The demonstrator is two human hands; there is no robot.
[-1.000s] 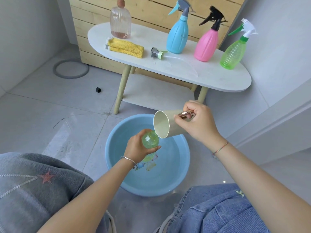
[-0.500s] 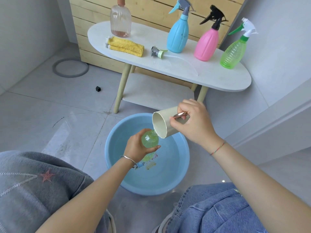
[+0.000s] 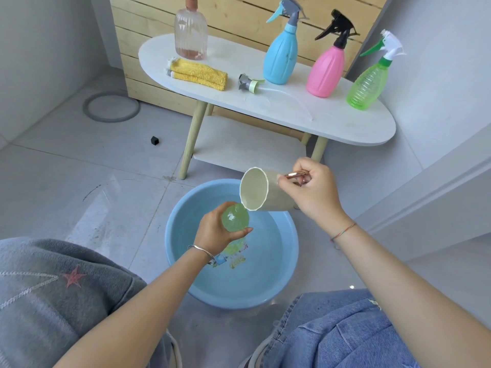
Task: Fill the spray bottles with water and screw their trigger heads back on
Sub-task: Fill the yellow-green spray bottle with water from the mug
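Note:
My left hand (image 3: 215,231) grips a headless green bottle (image 3: 235,217) upright over the blue basin (image 3: 186,208). My right hand (image 3: 313,189) holds a beige cup (image 3: 261,188) by its metal handle, tipped on its side with the rim just above the bottle's mouth. A loose trigger head (image 3: 248,82) with its tube lies on the white table (image 3: 332,120). Behind it stand a blue spray bottle (image 3: 280,58), a pink spray bottle (image 3: 325,71) and a green spray bottle (image 3: 368,83), all with heads on.
A clear pinkish pump bottle (image 3: 190,33) and a folded yellow cloth (image 3: 199,74) sit at the table's left end. A grey ring (image 3: 110,106) and a small black cube (image 3: 155,140) lie on the tiled floor. My knees flank the basin.
The cup has tipped a little further and its rim has come closer over the bottle's mouth. My left hand and the bottle have stayed in place.

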